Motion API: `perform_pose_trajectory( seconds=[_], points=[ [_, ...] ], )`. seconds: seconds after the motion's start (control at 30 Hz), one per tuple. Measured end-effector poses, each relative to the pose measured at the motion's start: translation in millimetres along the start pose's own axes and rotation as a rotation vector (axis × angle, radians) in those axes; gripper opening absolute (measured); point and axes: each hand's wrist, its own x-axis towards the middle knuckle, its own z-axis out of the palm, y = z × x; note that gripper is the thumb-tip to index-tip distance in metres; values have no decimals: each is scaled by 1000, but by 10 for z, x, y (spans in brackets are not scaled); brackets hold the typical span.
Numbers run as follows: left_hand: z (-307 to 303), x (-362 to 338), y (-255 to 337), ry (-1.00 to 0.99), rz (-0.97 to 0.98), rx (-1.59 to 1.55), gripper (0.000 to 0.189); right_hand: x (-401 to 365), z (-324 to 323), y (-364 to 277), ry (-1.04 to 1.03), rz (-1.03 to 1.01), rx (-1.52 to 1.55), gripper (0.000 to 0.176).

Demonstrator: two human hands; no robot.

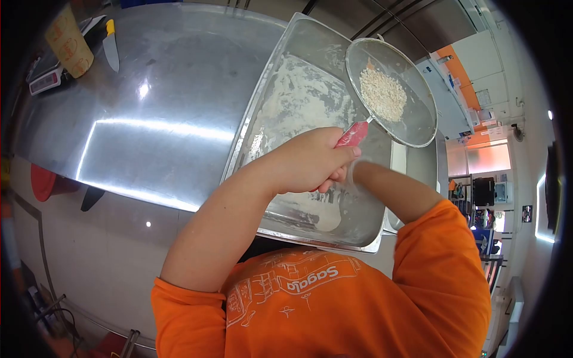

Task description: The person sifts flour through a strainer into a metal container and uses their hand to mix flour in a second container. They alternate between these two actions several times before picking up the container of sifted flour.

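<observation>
My left hand point(316, 156) is closed around the red handle point(352, 135) of a round mesh sieve point(418, 89). Pale, coarse flakes point(382, 94) lie heaped in the mesh. The sieve is held above the far right part of a deep steel tray point(240, 140). White powder point(310, 89) coats the bottom of the tray in uneven patches. From the right, my right hand point(360, 172) reaches in just below the left one; only its wrist area shows, with a blurred translucent edge beside it, and its fingers are hidden.
The tray rests on a steel table point(173, 77). At the table's far left are a knife with a yellow handle point(111, 51), a printed paper bag point(70, 45) and a scale point(46, 82). A red rounded object point(45, 182) stands below the table's near edge.
</observation>
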Motion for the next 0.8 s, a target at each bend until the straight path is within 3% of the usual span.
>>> perform_pose_trajectory(
  seconds=[0.07, 0.1, 0.13, 0.17, 0.2, 0.23, 0.4, 0.5, 0.7, 0.8],
  points=[
    [34, 14, 20, 11, -2, -3, 19, -27, 16, 282, 27, 36, 20, 30],
    [22, 30, 28, 16, 2, 14, 19, 37, -41, 655, 119, -148, -340, 22],
    [9, 41, 26, 6, 2, 12, 19, 63, -80, 868, 210, -330, -701, 24],
    [-17, 40, 12, -5, 13, -5, 19, 40, -34, 695, 217, -322, -699, 24],
    [-34, 34, -6, -17, 24, -22, 19, 13, 58, 353, 84, -250, -651, 23],
    [-43, 23, -21, -23, 27, -22, 19, 7, 108, 175, -48, -183, -602, 33],
    [-37, -45, -21, 15, 23, -211, 18, 610, 369, 41, -166, -92, -414, 32],
    [2, -37, -26, 45, 43, -138, 19, 661, 679, 304, -265, -33, -282, 32],
    [-41, -45, -66, 25, 90, -44, 20, 324, -14, 882, -379, 187, 35, 30],
    [-37, -98, -25, 17, 93, -67, 20, 691, -190, 1158, -329, 54, 16, 26]
  ],
)
